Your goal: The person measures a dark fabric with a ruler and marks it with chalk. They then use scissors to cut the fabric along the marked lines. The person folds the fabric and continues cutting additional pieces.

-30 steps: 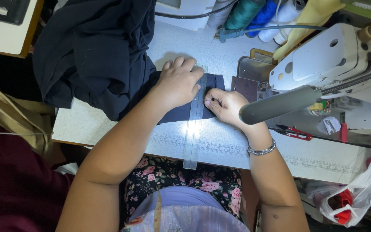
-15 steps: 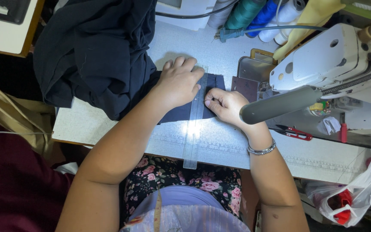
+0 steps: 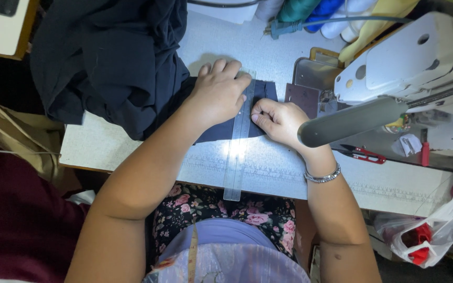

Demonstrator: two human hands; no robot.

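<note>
Left hand [image 3: 218, 94] is lying flat, fingers together, pinning the clear ruler [image 3: 239, 137] onto dark navy fabric [image 3: 221, 131]. Right hand [image 3: 279, 121] is curled beside the ruler's edge; can't tell what it's pinching.

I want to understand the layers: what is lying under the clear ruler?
Under the clear ruler lies a dark fabric piece, then the table with printed scale marks. The left hand presses on its upper part, covering what lies there.

red snips [image 3: 364, 154] lie near the white sewing machine [image 3: 410, 63].
</note>
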